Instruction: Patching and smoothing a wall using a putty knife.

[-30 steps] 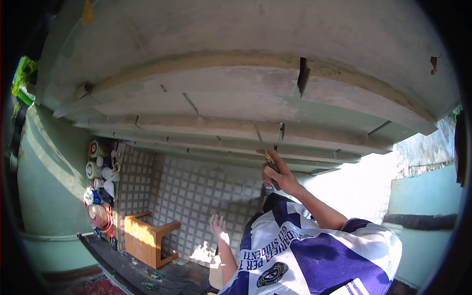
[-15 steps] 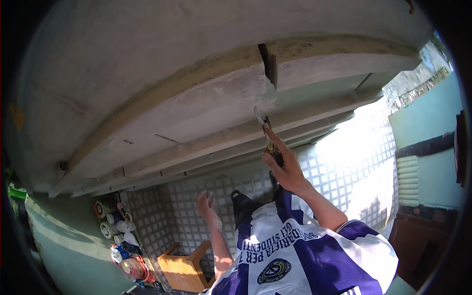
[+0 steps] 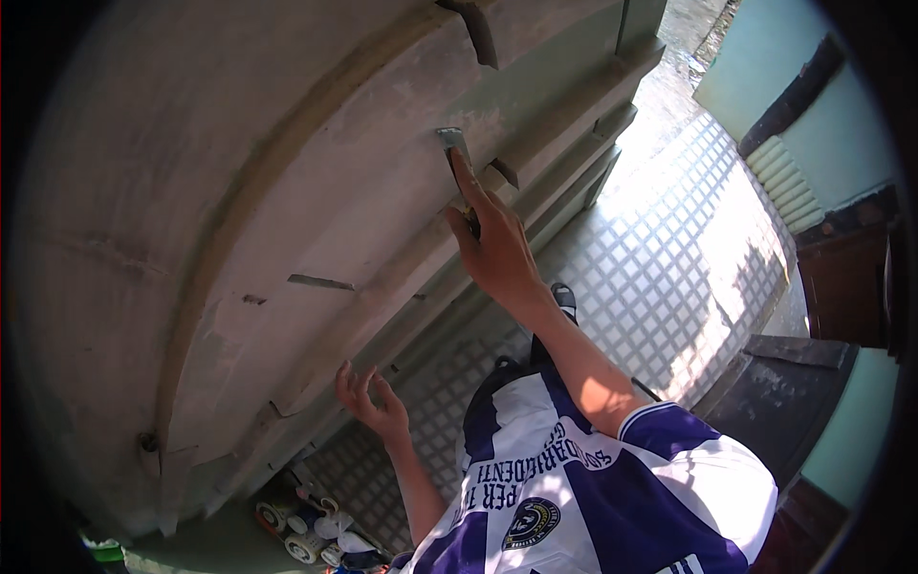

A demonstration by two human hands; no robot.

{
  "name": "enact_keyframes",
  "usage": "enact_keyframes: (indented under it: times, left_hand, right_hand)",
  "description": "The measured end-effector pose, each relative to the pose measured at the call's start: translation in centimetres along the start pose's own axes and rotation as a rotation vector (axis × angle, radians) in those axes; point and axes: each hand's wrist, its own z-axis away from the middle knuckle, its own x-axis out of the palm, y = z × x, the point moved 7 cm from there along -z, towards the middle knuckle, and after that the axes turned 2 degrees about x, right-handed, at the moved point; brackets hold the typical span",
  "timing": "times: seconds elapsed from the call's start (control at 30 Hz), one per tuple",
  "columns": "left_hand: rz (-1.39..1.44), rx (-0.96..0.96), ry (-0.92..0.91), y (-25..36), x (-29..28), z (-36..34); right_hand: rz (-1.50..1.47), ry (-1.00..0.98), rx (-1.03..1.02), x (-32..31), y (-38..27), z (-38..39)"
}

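Note:
My right hand (image 3: pixel 497 247) is closed around a putty knife (image 3: pixel 449 139), index finger stretched along it toward the blade. The blade lies at the pale, recessed face of a large panelled surface (image 3: pixel 330 215), just below a whitish smeared patch (image 3: pixel 478 122). Most of the knife's handle is hidden in my palm. Lower down, my left hand (image 3: pixel 375 407) hangs near the ledges of the panel with its fingers apart and nothing in it; whether the fingertips touch a ledge I cannot tell.
A curved moulding (image 3: pixel 225 206) crosses the panel, with a dark gap (image 3: pixel 473 33) at its upper end and a slot (image 3: pixel 321 281) lower down. Several cans and tubs (image 3: pixel 304 545) stand at the lower left. Sunlit patterned floor tiles (image 3: pixel 660 258) lie to the right.
The view has turned, so the panel now slants steeply. My right hand has brought the putty knife from edge-on to broad-side at the panel. My left hand has come closer to the ledges.

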Motion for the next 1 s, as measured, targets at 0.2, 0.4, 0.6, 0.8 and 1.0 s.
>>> enact_keyframes:
  times: [0.2,0.4,0.6,0.8,1.0]
  left_hand:
    - [-0.231,0.241,-0.011,-1.3,-0.4,-2.3]
    - [-0.249,0.251,-0.017,-0.3,1.3,-4.2]
    - [-0.212,0.443,-0.183,-0.7,4.1,-4.6]
    - [-0.261,0.474,-0.367,-0.7,6.5,-5.8]
    - [-0.306,0.611,-0.405,-0.3,7.7,-5.3]
  right_hand:
    - [-0.025,0.095,0.102,1.2,-1.2,-0.4]
    - [-0.101,0.055,0.199,1.3,-0.8,-1.0]
    - [-0.117,0.196,0.081,1.4,-0.6,-2.8]
    - [-0.116,0.225,0.134,-2.0,-0.9,-5.4]
    - [-0.166,0.246,0.067,-3.3,0.1,-5.7]
